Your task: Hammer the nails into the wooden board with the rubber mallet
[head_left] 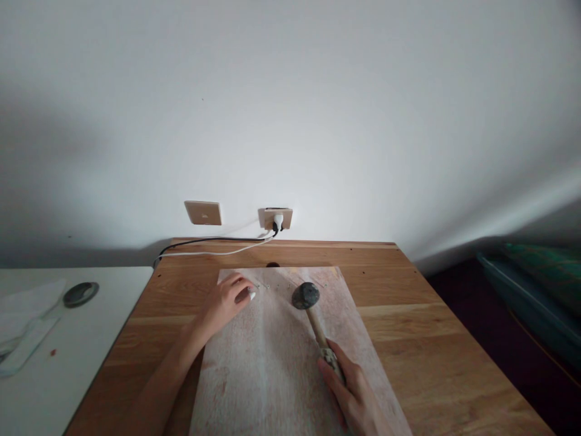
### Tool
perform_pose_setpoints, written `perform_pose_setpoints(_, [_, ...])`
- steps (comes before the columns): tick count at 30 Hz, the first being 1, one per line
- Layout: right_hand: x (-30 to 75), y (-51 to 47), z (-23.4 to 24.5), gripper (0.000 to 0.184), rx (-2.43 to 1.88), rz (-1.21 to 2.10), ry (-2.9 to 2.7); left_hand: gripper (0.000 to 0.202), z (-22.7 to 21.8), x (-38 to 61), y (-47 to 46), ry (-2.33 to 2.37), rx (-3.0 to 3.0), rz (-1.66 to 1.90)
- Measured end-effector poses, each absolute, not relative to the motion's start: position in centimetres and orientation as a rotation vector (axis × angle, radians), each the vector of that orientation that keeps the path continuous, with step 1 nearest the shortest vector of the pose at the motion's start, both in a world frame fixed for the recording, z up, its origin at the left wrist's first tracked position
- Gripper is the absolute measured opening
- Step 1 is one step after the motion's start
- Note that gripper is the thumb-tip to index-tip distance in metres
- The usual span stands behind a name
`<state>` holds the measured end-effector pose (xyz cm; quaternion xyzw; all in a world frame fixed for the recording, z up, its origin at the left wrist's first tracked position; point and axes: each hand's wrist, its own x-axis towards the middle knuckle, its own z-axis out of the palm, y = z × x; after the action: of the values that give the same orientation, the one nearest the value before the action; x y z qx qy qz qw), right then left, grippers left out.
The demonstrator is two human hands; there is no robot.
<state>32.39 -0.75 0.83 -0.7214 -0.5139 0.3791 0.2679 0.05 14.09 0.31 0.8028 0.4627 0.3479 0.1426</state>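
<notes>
My right hand (351, 393) is wrapped round the wooden handle of a hammer (313, 315). Its dark round head rests on or just above a pale reddish board (267, 363) lying on a wooden table (431, 351). My left hand (227, 300) rests near the board's far left corner. Its fingers are curled and pinched together beside a small nail (267, 286). Whether the fingertips hold anything is too small to see. The hammer head lies about a hand's width to the right of my left hand.
Two wall sockets (203, 212) sit above the table's far edge, one with a white plug (278, 220) and cables (213, 245) running left. A white table (91, 339) on the left carries a dark round dish (80, 293) and white cloth. A green object (540, 278) lies far right.
</notes>
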Motion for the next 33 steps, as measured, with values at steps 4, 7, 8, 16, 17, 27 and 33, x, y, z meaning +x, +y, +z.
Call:
perform_pose_setpoints(4, [32.1,-0.9,1.3,0.085,-1.915,1.004,-1.369,0.024,-0.9,-0.2,14.4,1.321,2.211,1.098])
perform_pose_setpoints(7, [31.2,-0.3,2.1,0.085,-1.854,1.086,-1.395,0.025,-1.3,-0.3,14.7,1.354,2.112,1.108])
perform_pose_setpoints(8, [30.7,0.0,2.4,0.086,-1.828,1.151,-1.425,0.026,-1.4,-0.3,14.7,1.364,2.086,1.105])
perform_pose_setpoints(16, [25.9,3.2,4.2,0.071,-1.615,1.229,-1.679,0.042,-1.7,-0.3,14.8,1.369,1.980,1.191])
perform_pose_setpoints(17, [25.4,3.4,4.3,0.070,-1.598,1.241,-1.713,0.046,-1.6,-0.3,14.7,1.367,1.971,1.192])
perform_pose_setpoints(27, [22.5,3.5,4.2,0.066,-1.615,1.153,-1.747,0.042,-1.6,-0.2,14.9,1.382,2.016,1.239])
perform_pose_setpoints(33, [22.0,3.3,4.3,0.066,-1.642,1.152,-1.746,0.047,-1.3,-0.1,14.7,1.394,1.974,1.207])
